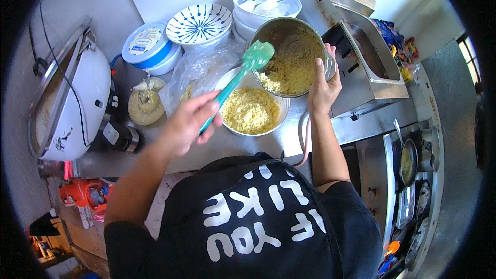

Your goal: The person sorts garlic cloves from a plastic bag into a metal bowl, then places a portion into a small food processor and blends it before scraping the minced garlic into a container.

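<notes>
The yellow crumbly food (289, 70) sits low in the tilted metal pot (292, 54), right above the white bowl (251, 109) on the table (243, 144), with the right hand (323, 88) clamped on the pot's rim and the left hand (188, 124) closed around the teal spatula (243, 72), whose long handle slants up toward the pot.

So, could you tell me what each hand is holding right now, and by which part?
The left hand grips the teal spatula by the lower end of its handle. The right hand holds the tilted metal pot by its rim.
</notes>
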### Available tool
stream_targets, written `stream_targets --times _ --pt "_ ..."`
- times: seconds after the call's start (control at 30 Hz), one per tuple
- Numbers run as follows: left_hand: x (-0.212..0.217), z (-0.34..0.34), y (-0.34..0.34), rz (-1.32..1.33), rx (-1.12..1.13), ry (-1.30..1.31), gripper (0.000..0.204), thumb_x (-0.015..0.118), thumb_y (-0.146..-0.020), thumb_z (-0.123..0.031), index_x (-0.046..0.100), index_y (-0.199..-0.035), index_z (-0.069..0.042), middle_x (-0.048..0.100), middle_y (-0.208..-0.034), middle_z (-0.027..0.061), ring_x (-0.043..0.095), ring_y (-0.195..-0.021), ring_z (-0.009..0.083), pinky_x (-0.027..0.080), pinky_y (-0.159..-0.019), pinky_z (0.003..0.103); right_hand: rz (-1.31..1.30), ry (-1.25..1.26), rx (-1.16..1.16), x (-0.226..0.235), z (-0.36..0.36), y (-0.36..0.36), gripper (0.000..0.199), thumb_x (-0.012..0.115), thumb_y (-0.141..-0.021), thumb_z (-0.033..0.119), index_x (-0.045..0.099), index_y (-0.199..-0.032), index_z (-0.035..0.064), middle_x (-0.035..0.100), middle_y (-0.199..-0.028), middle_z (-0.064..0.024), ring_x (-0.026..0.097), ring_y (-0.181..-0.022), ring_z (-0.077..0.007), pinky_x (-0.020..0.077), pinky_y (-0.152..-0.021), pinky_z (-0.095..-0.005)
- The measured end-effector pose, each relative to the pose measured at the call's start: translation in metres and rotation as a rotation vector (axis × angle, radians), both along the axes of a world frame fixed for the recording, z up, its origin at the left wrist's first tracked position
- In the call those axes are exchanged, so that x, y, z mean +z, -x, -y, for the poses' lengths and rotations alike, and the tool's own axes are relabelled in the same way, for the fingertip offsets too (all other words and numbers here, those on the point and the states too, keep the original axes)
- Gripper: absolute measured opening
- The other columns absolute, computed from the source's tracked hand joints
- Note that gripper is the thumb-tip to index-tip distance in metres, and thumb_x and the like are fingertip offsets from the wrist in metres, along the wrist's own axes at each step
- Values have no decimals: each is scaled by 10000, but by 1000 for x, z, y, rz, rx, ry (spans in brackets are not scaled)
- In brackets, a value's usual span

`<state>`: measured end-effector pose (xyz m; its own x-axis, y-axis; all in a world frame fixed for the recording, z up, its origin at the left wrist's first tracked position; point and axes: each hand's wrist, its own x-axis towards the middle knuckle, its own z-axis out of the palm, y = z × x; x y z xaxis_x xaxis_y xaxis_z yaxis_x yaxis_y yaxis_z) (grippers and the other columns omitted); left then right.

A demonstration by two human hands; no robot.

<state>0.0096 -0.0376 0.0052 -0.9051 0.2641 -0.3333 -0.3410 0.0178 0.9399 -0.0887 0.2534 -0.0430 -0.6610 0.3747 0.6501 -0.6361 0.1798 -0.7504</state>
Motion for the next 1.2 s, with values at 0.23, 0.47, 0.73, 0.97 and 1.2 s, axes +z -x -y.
stream_targets --times 0.23,0.47,0.73,0.97,1.2 --pt "66 -40 34 390 -117 -829 219 488 -984 -216 508 -1084 -22 547 -766 41 437 -443 56 322 -353 191 -87 2 56 -12 25 -2 365 526 -976 131 512 -1287 -59 477 -1394 -181 306 -1393 -296 237 -1126 -391" --pt "36 -68 32 -475 -390 358 414 499 -961 -174 472 -1347 -27 592 -753 110 540 -472 211 440 -442 340 -134 83 145 14 42 7 376 512 -984 154 511 -1292 -63 475 -1393 -186 355 -1365 -269 251 -1122 -377" --pt "67 -17 28 -998 -39 1288 356 533 -910 -134 553 -1250 -32 634 -880 215 629 -801 387 497 -708 465 36 306 377 45 45 1 397 528 -979 187 503 -1292 -55 563 -1279 -135 553 -1139 -189 435 -976 -319" --pt "91 -17 71 -1173 -160 1312 307 556 -885 -121 624 -1181 -78 636 -866 183 639 -786 359 506 -706 446 149 168 541 52 26 9 404 588 -946 206 553 -1238 -71 578 -1289 -132 537 -1154 -183 386 -1023 -317" --pt "93 -33 69 -1493 -443 1441 318 583 -799 -57 653 -1108 -86 624 -810 114 668 -751 275 535 -633 379 78 -221 619 66 23 1 334 602 -925 167 609 -1179 -49 594 -1266 -155 533 -1192 -231 388 -1029 -342"
